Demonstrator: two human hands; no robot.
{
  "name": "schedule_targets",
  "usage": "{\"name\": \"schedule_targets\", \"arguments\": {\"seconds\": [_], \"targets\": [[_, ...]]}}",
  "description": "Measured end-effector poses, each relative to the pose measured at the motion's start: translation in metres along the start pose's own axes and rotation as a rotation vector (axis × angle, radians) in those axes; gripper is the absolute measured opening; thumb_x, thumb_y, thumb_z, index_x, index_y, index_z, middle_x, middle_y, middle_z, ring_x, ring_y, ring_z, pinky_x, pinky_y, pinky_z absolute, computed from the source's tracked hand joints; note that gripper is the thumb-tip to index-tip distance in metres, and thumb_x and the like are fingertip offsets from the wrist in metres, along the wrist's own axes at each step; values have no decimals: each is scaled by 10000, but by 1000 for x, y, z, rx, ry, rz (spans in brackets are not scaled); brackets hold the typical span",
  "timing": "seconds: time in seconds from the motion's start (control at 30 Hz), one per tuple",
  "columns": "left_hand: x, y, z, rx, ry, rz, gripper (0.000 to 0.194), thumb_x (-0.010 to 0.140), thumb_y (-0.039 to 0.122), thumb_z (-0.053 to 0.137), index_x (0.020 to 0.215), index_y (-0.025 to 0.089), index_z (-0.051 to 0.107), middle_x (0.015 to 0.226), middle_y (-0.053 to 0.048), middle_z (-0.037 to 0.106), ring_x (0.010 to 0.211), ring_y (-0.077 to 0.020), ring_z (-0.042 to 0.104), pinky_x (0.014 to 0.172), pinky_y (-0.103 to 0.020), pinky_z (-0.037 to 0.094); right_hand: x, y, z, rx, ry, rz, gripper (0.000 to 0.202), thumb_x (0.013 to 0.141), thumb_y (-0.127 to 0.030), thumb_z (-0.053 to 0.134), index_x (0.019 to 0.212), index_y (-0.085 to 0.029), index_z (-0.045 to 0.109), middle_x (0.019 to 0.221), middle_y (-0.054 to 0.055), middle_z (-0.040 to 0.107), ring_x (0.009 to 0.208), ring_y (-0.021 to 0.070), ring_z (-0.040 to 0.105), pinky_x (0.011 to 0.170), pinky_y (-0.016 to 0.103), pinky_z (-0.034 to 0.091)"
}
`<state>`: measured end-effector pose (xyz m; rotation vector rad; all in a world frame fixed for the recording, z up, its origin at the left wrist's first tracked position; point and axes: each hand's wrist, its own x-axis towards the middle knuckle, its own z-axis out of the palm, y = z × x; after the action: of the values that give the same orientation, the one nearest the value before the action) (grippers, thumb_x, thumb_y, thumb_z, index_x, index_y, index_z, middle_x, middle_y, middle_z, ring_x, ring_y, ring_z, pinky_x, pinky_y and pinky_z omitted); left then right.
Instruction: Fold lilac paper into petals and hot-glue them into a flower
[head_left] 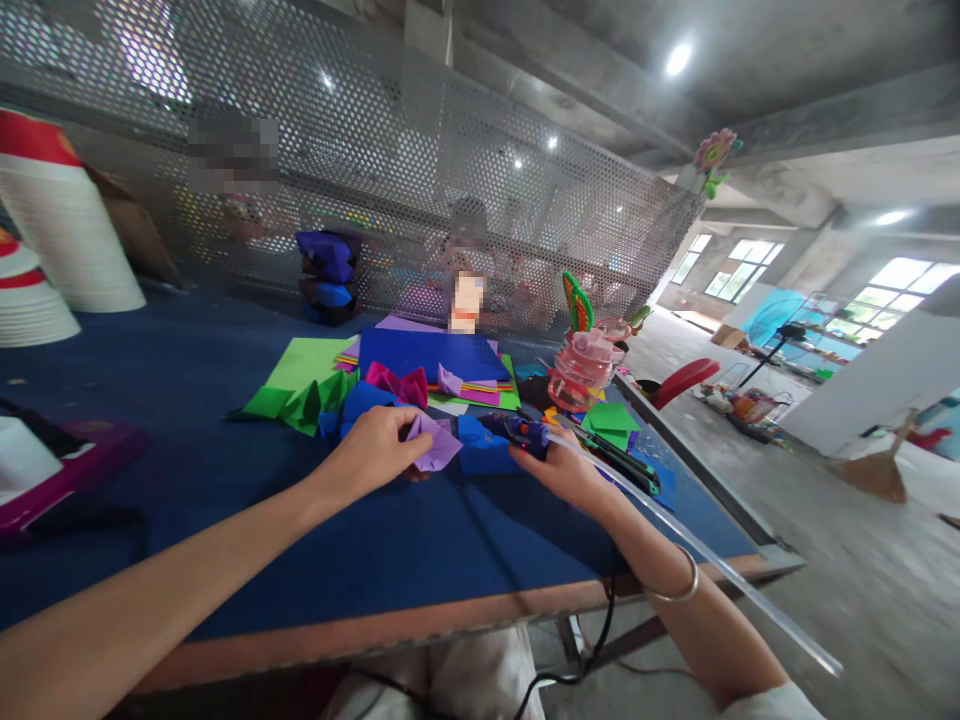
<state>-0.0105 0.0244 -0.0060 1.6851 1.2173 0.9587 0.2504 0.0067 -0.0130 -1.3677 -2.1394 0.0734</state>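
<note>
My left hand pinches a folded purple paper piece above the front part of the blue table. To its right, my right hand is wrapped round a dark blue glue gun, whose nozzle points left toward the purple piece without touching it. A long clear glue stick sticks out of the gun's back and slants down to the right. Blue folded paper lies between my hands. Green folded paper and a pink folded piece sit just behind my left hand.
Behind the hands is a stack of coloured sheets. A pink jar and a green-black cutter are at the right. Paper cups stand at the left. A perforated metal screen borders the table's back. A black cable hangs over the front edge.
</note>
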Motion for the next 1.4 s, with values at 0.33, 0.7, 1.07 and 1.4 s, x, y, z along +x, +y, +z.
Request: {"name": "schedule_targets", "arguments": {"seconds": [0.33, 0.7, 1.07, 1.4], "targets": [[-2, 3, 0, 11, -13, 3, 176, 676, 327, 583, 718, 168, 645, 566, -7, 688, 509, -205, 684, 490, -280, 572, 1, 9, -1, -44, -106, 117, 335, 846, -515, 593, 734, -199, 584, 598, -14, 531, 551, 145, 486, 511, 256, 345], [-1, 1, 1, -23, -24, -1, 152, 677, 313, 586, 708, 176, 644, 555, -4, 679, 494, -193, 672, 476, -267, 560, -44, 0, -26, -205, 20, 52, 224, 887, -325, 622, 1061, -184, 612, 1070, 110, 652, 997, 265, 610, 829, 386, 478], [-4, 3, 5, -61, -27, 25, 225, 665, 375, 619, 709, 159, 662, 535, 6, 640, 463, -152, 604, 445, -239, 509, -16, -74, -15, 85, -45, -110, 197, 920, -216, 555, 1110, -200, 604, 990, 69, 702, 895, 195, 665, 804, 323, 506], [-3, 4, 4, -136, -24, 22, 229, 625, 355, 626, 715, 150, 674, 581, -5, 656, 511, -153, 614, 483, -234, 482, 20, -61, 32, 410, 60, -142, 267, 840, -156, 580, 1100, -201, 621, 975, 49, 708, 847, 163, 664, 761, 295, 540]]}}
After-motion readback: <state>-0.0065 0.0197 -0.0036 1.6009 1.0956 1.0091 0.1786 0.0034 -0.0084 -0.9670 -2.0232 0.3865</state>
